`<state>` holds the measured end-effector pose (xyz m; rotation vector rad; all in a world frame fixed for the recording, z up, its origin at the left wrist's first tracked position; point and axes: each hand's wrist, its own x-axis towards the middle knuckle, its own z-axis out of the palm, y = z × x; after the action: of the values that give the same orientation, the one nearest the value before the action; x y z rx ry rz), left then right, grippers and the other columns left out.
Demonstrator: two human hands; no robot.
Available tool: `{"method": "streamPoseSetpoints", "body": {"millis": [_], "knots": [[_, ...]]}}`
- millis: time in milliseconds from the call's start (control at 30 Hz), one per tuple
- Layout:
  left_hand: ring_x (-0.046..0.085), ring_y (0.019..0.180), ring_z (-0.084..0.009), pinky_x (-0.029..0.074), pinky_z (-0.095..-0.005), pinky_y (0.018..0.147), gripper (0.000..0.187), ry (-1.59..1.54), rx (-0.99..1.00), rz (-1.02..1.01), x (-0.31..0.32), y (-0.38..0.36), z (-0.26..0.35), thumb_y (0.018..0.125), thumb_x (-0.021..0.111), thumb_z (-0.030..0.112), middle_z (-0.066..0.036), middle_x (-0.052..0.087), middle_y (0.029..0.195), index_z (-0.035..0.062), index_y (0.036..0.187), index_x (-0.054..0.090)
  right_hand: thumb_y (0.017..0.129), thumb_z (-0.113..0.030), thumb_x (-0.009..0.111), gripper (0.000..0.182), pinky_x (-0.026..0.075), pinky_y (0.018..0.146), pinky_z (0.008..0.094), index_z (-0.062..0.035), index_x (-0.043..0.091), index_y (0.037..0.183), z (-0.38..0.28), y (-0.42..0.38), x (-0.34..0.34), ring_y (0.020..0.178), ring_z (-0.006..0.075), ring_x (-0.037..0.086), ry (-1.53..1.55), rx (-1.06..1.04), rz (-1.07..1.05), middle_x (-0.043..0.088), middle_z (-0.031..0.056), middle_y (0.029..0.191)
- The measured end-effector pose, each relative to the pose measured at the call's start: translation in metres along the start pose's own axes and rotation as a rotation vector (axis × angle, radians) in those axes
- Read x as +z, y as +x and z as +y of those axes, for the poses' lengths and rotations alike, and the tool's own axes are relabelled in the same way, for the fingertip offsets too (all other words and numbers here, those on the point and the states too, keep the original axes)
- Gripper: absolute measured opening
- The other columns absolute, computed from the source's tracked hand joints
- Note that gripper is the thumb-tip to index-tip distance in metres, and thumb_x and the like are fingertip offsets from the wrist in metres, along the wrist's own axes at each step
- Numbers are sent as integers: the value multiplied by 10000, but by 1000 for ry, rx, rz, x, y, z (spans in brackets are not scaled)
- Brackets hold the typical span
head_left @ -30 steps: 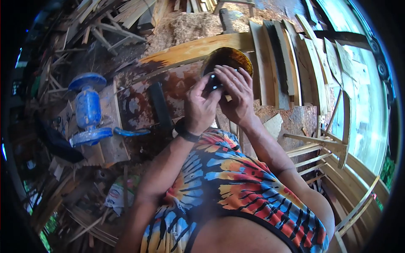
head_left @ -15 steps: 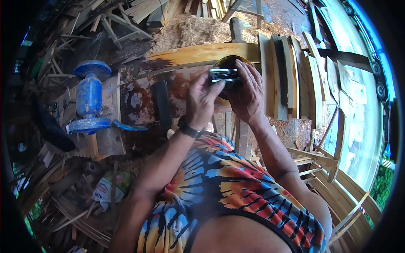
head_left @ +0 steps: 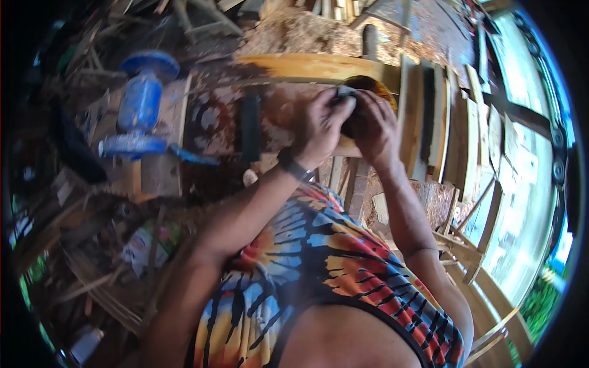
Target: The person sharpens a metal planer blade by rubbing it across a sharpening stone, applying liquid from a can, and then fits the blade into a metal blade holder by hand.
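My left hand (head_left: 323, 126) is closed around a small black and silver object (head_left: 345, 91), mostly hidden by the fingers. My right hand (head_left: 375, 127) sits against the left, its fingers curved and pressed together; what they grip is hidden. Just beneath both hands is a round, dark container with an amber rim (head_left: 386, 91). It rests on a stained wooden bench (head_left: 215, 116), partly covered by my hands. A dark flat bar (head_left: 250, 127) lies across the bench to the left of my hands.
A blue machine (head_left: 142, 101) with round ends stands to the left. Several upright boards (head_left: 438, 116) line the right side, and a yellowish plank (head_left: 294, 66) runs along the far edge. Wood shavings (head_left: 307, 34) cover the ground beyond. Scrap wood lies at lower left.
The view has shifted, so the scene sits further right. My fingers have closed more over the black and silver object, which showed broadly before. My hands have come closer together.
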<state>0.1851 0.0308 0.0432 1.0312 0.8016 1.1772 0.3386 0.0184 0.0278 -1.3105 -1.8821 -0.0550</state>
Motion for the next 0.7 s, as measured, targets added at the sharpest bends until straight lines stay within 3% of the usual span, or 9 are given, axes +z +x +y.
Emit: {"method": "streamPoseSetpoints", "body": {"millis": [67,100,167,267,300,333,400,500,700], "knots": [[628,1059,-106,518,-263,932,358,-146,-68,-229,-14,9,-11,979,661,106,-80,672,1208,-35,1301,595,820,-81,731,345,554,888,404,-48,664,1156,2,0,-2,1036,342,678,26,70,-68,698,158,1122],[642,1099,-161,537,-301,930,427,-139,-42,-179,-19,10,-16,967,690,154,-155,659,1268,-51,1323,573,828,-78,723,320,554,881,406,-49,666,1142,6,-2,-1,1022,349,681,55,127,-109,700,164,1109],[654,1113,-200,544,-312,926,449,226,16,-144,-46,4,-15,959,703,185,-188,658,1275,-52,1319,578,850,-105,694,265,556,853,435,-53,673,1110,5,-1,-4,973,380,686,104,278,-197,708,178,1062],[702,1043,-310,558,-339,876,465,948,129,-16,-100,-14,-9,911,745,225,-215,674,1242,-46,1266,617,851,-169,693,273,557,831,455,-62,683,1102,22,-4,-3,959,393,686,38,306,-329,710,181,1060],[666,1101,-342,528,-382,932,475,1220,219,22,-122,-23,-16,905,739,258,-197,659,1273,-42,1255,624,843,-174,686,273,557,828,462,-62,685,1092,23,-3,-3,955,397,686,14,290,-366,713,179,1055],[524,1303,-380,411,-496,1084,542,1420,13,-45,-142,-33,-23,956,648,377,-199,565,1415,-26,1314,594,835,-179,679,273,558,825,468,-63,687,1082,24,0,-3,952,401,687,-10,274,-402,716,178,1049],[294,1474,-391,217,-590,1182,657,1761,-138,36,-169,-63,-54,994,524,493,-174,410,1563,-8,1420,516,813,-170,665,273,559,822,481,-62,691,1063,29,4,-1,945,408,688,-60,259,-512,720,181,1027],[174,1518,-413,83,-648,1192,737,1758,-133,-42,-191,-81,-67,1004,449,552,-144,310,1627,3,1495,433,776,-133,645,277,560,825,499,-61,694,1039,40,9,5,935,412,692,-140,249,-707,724,196,979],[108,1540,-385,-18,-631,1205,772,1735,-110,-54,-204,-57,-78,993,436,567,-125,274,1647,12,1527,386,795,-88,613,207,580,793,483,-39,718,968,61,25,26,908,386,709,-237,138,-965,722,223,932]]}}
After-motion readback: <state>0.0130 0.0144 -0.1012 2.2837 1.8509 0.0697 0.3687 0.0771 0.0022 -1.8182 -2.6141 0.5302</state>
